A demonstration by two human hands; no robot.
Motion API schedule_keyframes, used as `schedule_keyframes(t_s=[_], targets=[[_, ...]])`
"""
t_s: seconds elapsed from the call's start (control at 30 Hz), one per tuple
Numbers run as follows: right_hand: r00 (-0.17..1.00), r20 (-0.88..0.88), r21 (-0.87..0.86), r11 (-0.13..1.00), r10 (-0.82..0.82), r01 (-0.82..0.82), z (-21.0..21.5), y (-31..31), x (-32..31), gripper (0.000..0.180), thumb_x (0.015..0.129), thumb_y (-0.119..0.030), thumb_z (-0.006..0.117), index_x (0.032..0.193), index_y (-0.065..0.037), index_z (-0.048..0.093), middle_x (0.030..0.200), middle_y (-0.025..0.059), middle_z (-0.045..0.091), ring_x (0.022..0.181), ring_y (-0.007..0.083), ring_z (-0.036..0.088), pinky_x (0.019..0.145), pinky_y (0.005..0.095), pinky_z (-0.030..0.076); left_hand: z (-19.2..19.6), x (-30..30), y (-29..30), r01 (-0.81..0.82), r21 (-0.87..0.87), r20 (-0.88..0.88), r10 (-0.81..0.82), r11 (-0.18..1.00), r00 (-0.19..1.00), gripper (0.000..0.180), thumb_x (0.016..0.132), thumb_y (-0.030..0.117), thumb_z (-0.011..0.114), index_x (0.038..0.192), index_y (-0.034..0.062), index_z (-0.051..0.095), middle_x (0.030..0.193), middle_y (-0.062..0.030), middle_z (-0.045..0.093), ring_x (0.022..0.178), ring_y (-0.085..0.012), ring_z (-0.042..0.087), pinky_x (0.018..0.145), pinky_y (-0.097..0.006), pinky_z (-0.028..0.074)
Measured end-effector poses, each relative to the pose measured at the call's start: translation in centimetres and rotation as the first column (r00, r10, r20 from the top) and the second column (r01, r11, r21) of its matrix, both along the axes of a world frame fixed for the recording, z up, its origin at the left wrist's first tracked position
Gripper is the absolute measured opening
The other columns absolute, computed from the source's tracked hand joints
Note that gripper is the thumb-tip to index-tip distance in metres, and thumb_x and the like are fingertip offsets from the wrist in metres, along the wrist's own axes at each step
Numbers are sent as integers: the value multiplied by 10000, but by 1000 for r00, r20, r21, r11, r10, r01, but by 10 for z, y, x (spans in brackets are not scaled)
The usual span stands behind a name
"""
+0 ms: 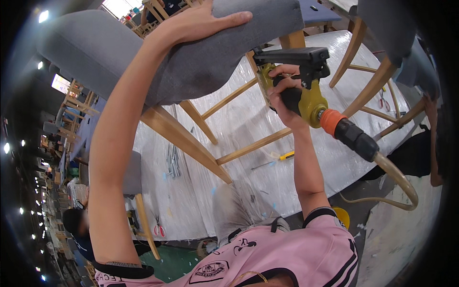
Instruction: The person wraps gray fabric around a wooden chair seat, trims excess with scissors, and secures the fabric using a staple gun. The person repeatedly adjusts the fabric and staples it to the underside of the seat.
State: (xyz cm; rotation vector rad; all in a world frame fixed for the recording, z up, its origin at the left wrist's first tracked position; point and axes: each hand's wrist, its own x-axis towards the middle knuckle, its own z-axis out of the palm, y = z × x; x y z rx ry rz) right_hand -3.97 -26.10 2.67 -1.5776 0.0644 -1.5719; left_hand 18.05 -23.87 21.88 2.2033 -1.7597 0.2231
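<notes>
A wooden chair with a grey upholstered seat (205, 71) stands tilted before me, its legs on the plastic-covered table. My left hand (203, 23) lies flat on the grey fabric at the far edge, thumb stretched out to the right; its other fingers are partly hidden. Below that hand the fabric bulges and hangs in folds. My right hand (287, 93) grips a yellow and black pneumatic staple gun (311, 98), its nose close to the underside of the seat's right end. An orange and black coupling (337, 125) joins the gun to an air hose (399, 179).
The table (186, 210) is wrapped in clear plastic. On it lie a yellow-handled screwdriver (286, 156), several metal bolts (173, 160) and red-handled scissors (159, 230). Another chair (370, 86) stands at right, beside a person's arm (432, 138). Another person (79, 229) is at lower left.
</notes>
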Motion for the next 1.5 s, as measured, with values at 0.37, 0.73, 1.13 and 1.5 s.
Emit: schedule_keyframes(t_s=[0.37, 0.73, 1.13, 1.5], targets=[[995, -39, -117, 990, -87, 82, -8, -6, 13, 237, 792, 97, 669, 995, -23, 647, 1135, 73, 673, 904, 95, 632, 767, 244, 555, -16, -45, 37, 206, -142, 452, -121, 968, 884, 931, 814, 560, 771, 1457, -36, 459, 1322, -259, 610, 1209, -384, 616, 1041, -453, 485], [985, 28, 454, 876, 169, -163, -8, 24, 22, 253, 755, 104, 690, 952, -38, 621, 1099, 102, 684, 968, 161, 651, 850, 284, 556, -53, -57, 48, 225, -251, 708, 20, 942, 706, 964, 756, 357, 859, 1533, 40, 383, 1402, -208, 498, 1221, -372, 521, 1029, -487, 437], [993, -63, -25, 995, -100, 99, -16, 21, 28, 274, 699, 97, 680, 946, -20, 656, 1114, 146, 676, 893, 186, 682, 774, 275, 549, -57, -55, 46, 184, -240, 759, 66, 953, 648, 787, 848, 191, 717, 1547, 44, 387, 1379, -232, 515, 1144, -387, 546, 967, -502, 454], [990, -122, 69, 995, 74, -66, -4, 22, 21, 235, 958, -69, 493, 1129, 36, 615, 990, 108, 666, 753, 85, 602, 669, 172, 566, 30, -12, 48, 41, -66, 105, -34, 997, 994, 1100, 794, 656, 725, 1555, -34, 332, 1528, -365, 417, 1361, -503, 493, 1152, -465, 417]])
